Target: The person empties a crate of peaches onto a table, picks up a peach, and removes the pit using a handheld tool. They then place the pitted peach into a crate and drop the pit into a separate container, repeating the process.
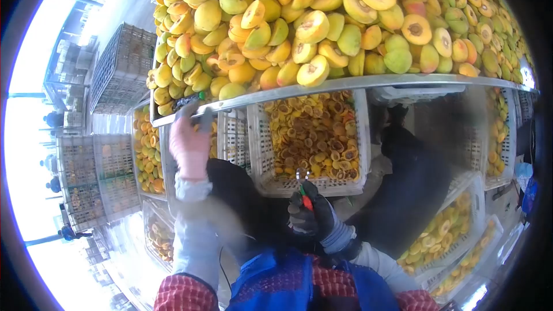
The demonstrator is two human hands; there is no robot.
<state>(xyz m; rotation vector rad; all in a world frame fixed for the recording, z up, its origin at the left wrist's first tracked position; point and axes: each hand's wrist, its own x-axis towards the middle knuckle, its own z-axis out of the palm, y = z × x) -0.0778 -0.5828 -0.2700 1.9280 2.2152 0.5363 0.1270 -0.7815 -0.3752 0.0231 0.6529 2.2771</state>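
Note:
My left hand (191, 145), with dark covering on the fingertips, reaches up to the metal rim (276, 95) of the fruit-laden table. Its fingers are apart, right beside a small black and green object (190, 101) among the fruit. Down in front of my body, my right hand (311, 216) wears a dark glove and is closed round a red-handled pitting tool (306, 194). The tool's metal loop points away from me. Halved peaches (313, 26), yellow to green and some showing their pit side, are heaped on the table.
Below the rim, between my legs, a white crate (262, 152) holds brown and yellow fruit scraps. More crates of peaches stand left (150, 167) and right (469, 242). Stacked lattice crates (124, 69) rise at the left, with people in the far background.

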